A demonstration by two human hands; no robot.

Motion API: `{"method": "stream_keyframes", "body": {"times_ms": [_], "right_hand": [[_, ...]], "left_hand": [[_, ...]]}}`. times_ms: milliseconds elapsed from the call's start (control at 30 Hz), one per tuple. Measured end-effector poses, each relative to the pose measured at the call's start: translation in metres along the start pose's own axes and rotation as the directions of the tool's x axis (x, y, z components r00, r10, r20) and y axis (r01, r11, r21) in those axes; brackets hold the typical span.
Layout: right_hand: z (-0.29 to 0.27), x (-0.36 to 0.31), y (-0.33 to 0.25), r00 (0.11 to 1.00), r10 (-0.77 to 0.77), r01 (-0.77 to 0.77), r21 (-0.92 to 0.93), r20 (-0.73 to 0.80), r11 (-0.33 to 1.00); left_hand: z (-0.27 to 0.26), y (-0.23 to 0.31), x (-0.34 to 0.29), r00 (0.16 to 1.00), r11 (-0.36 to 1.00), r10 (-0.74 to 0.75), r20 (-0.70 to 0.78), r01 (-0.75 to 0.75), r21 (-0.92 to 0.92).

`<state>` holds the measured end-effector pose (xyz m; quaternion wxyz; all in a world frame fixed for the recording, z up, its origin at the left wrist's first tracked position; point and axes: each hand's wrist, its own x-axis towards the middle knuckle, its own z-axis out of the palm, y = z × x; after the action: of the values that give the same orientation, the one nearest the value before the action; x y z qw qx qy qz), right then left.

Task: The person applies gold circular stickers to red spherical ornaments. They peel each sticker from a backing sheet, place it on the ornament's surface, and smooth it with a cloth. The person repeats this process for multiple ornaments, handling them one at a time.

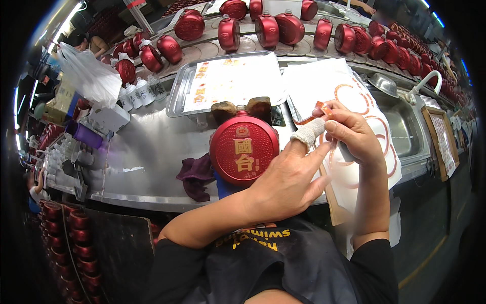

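Observation:
My right hand (353, 133) pinches a curved orange-red strip (324, 108), which looks like a decal. My left hand (289, 178) reaches across to it with fingers stretched and apart. A white knitted cover (309, 134) wraps one left finger, touching or nearly touching the strip; I cannot tell which. Left of my hands a round, flat red bottle (223, 154) with raised dots and gold characters lies face up, its neck between dark brown blocks (259, 107). Beneath my right hand is a stack of white sheets (309, 81) bearing curved orange strips (352, 96).
A metal tray (174, 96) holds a white decal sheet (238, 83). A crumpled purple cloth (195, 175) lies left of the bottle. Several red bottles (229, 33) stand along the conveyor behind. A sink (402, 126) is at right; a plastic bag (91, 73) and small clear bottles (144, 91) are at left.

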<state>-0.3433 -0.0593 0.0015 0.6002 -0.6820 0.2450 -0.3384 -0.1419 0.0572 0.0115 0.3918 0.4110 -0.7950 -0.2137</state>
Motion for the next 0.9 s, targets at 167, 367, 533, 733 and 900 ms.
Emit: {"method": "stream_keyframes", "body": {"times_ms": [167, 367, 533, 733, 900], "right_hand": [[-0.002, 0.001, -0.036, 0.96, -0.198, 0.26, -0.378, 0.196, 0.889], [0.0, 0.007, -0.097, 0.916, -0.169, 0.364, -0.577, 0.364, 0.731], [-0.011, 0.0, -0.103, 0.914, -0.181, 0.362, -0.532, 0.362, 0.765], [-0.024, -0.026, -0.062, 0.958, -0.146, 0.25, -0.47, 0.247, 0.846], [-0.019, -0.035, -0.019, 0.993, -0.017, 0.076, -0.512, 0.12, 0.856]], "left_hand": [[-0.049, -0.024, 0.01, 0.966, 0.963, -0.258, 0.009, 0.258, -0.077], [-0.033, -0.06, 0.062, 0.925, 0.614, -0.096, 0.368, 0.347, -0.709], [-0.035, -0.059, 0.059, 0.882, 0.386, 0.027, 0.47, 0.424, -0.819], [-0.046, -0.064, 0.03, 0.895, 0.307, -0.147, 0.422, 0.447, -0.84], [-0.054, -0.058, 0.018, 0.885, 0.484, -0.163, 0.436, 0.456, -0.747]]}}
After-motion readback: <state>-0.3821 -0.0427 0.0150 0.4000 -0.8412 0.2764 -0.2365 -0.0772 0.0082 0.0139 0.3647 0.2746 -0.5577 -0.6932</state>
